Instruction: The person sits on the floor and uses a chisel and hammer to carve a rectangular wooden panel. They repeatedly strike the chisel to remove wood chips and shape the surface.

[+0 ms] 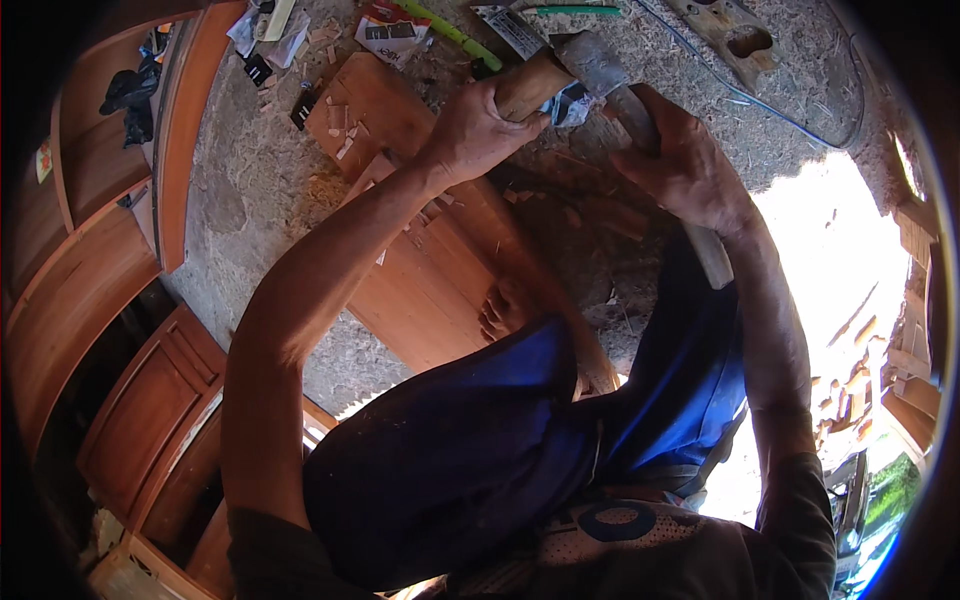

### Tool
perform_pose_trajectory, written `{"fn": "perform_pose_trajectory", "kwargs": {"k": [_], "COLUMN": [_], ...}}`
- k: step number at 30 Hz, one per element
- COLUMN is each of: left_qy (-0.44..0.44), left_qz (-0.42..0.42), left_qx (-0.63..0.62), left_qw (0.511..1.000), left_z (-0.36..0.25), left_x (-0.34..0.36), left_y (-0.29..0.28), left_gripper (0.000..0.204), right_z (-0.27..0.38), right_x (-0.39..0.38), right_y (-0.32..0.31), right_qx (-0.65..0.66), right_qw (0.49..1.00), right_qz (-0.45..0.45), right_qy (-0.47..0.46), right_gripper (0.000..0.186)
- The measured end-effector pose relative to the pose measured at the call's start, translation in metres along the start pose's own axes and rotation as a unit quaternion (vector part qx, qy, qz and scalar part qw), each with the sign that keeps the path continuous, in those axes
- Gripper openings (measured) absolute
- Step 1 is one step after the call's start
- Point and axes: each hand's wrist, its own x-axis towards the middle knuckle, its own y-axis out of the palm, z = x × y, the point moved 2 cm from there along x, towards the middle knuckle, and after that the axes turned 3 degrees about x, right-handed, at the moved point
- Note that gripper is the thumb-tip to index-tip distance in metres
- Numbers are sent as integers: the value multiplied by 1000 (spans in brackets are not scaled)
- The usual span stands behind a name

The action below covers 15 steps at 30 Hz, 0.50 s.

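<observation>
As a reddish-brown wooden cabinet (100, 265) fills the far left, next comes a flat orange-brown wooden board (430, 280), then the left hand (480, 130), wrapped round a thick tan wooden piece (533, 86) just beside a grey metal head (590, 65), then the right hand (688, 165), curled about a grey-brown handle (630, 118).

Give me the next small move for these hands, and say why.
Probably steady the wooden piece in the left hand: its end is close to the grey metal head, contact unclear, and the right hand grips that tool's handle.
</observation>
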Motion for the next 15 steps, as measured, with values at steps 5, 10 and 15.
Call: {"fn": "perform_pose_trajectory", "kwargs": {"k": [5, 10, 15], "left_qy": [-291, -145, -143], "left_qz": [216, 271, 181], "left_qx": [12, 48, 42], "left_qw": [932, 950, 972], "left_z": [23, 36, 2], "left_x": [24, 5, 20], "left_y": [10, 32, -8], "left_gripper": [31, 32, 38], "right_z": [-4, -8, -13], "right_x": [-7, -4, -8], "right_y": [9, 12, 10], "right_qx": [168, 175, 199], "right_qw": [979, 980, 972], "right_qz": [-18, -34, -38], "right_qy": [112, 83, 117], "right_gripper": [45, 43, 43]}}
